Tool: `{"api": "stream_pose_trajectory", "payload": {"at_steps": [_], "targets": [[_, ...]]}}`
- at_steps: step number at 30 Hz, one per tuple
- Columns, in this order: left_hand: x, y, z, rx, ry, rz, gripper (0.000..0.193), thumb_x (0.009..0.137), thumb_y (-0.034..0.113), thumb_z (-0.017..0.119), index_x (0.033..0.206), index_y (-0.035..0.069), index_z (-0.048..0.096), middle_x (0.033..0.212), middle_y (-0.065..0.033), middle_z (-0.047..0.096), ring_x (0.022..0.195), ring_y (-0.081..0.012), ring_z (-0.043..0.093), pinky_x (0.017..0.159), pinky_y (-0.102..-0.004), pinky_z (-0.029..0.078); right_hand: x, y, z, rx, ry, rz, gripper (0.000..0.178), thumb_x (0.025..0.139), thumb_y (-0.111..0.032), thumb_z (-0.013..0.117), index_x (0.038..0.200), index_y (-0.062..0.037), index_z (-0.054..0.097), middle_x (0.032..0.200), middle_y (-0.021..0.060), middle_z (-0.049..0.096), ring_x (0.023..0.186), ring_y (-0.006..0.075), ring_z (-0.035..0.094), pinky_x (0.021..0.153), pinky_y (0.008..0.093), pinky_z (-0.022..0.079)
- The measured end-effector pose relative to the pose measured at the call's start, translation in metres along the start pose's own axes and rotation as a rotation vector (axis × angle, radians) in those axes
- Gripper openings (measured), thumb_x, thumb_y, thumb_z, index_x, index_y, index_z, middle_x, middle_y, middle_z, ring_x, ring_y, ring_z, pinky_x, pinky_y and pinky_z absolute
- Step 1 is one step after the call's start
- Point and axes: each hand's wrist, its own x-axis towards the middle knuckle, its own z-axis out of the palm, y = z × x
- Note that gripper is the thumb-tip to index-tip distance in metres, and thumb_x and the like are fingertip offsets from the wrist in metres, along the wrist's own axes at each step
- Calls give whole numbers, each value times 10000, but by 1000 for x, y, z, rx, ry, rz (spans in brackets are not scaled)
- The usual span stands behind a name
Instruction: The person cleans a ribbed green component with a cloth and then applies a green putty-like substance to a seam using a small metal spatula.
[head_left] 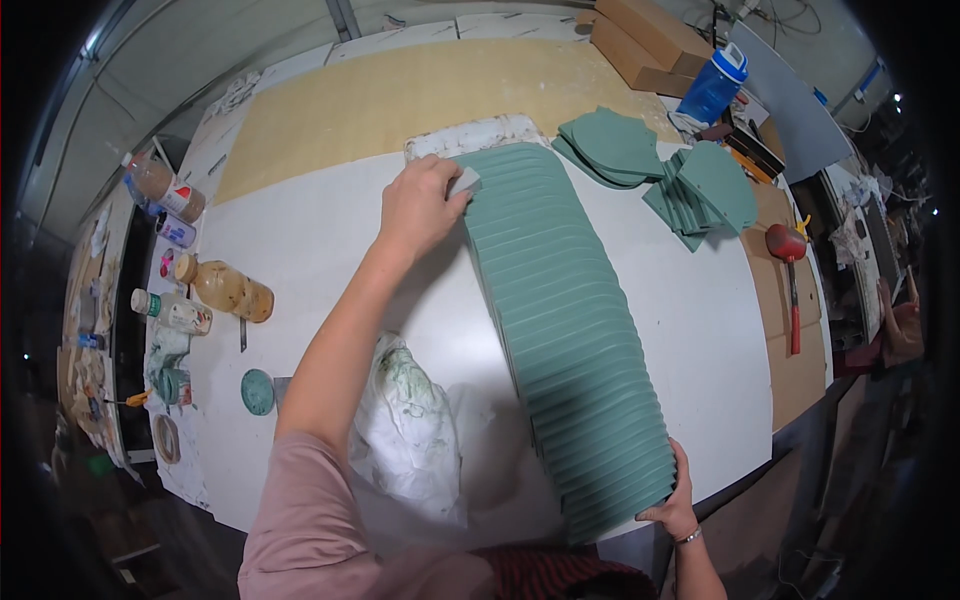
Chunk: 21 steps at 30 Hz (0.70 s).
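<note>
A long row of thin green boards (pixel 575 310) with rounded edges, packed tightly side by side, runs from the middle far side down to the table's near edge. My left hand (pixel 418 208) is closed on a small pale grey block (pixel 466 182), pinched between thumb and fingers against the row's far left edge. My right hand (pixel 676 502) grips the near right corner of the row, its thumb toward the near end and part of the fingers hidden.
Loose green pieces (pixel 615 145) lie at the far right beside the row. A crumpled white cloth (pixel 405 430) sits left of it. Bottles (pixel 232 288) and a round green-filled lid (pixel 257 392) stand left. A red-headed mallet (pixel 790 270) and blue jug (pixel 713 85) are right.
</note>
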Motion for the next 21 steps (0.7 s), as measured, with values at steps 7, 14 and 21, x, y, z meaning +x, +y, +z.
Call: {"api": "stream_pose_trajectory", "payload": {"at_steps": [7,14,21], "targets": [[-7,23,-15,-62,-112,115,258,763,102,760,1011,39,719,869,-95,658,818,-275,636,728,-365,518,-1,-1,0,-16,-4,-6,1407,327,-168,988,1525,-35,262,1388,99,496,1291,258,476,1104,367,358],[-8,25,-32,37,-337,74,247,745,91,763,988,58,734,878,-94,664,862,-276,620,773,-376,509,-3,-2,-2,-58,-5,15,1401,331,-180,988,1523,-38,265,1403,98,476,1302,256,463,1114,364,342],[30,62,29,12,-310,199,219,775,141,730,987,104,772,955,-109,713,966,-310,627,848,-423,520,-2,-1,-1,-16,6,3,1326,339,-38,914,1512,-51,296,1341,108,513,1227,254,508,1063,363,395]]}}
